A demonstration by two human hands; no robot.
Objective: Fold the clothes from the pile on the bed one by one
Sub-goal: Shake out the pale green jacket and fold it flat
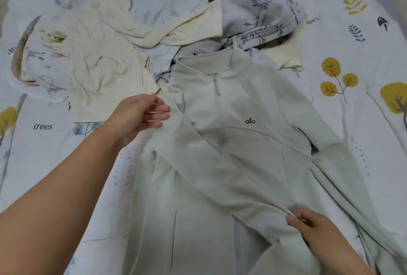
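A pale green zip jacket (253,142) with a small black logo lies front up on the bed, collar away from me. One sleeve is folded diagonally across its front. My left hand (141,116) holds the jacket at the shoulder where that sleeve starts. My right hand (312,228) pinches the sleeve near its cuff end at the lower right. The other sleeve runs down the right side. Behind the collar lies the pile: a cream garment (103,58) and a blue-grey floral garment (255,8).
The bed sheet (352,54) is white with printed yellow trees, leaves and words. A white printed piece with a pink-brown edge (28,58) lies at the far left. Bare sheet shows to the left and right of the jacket.
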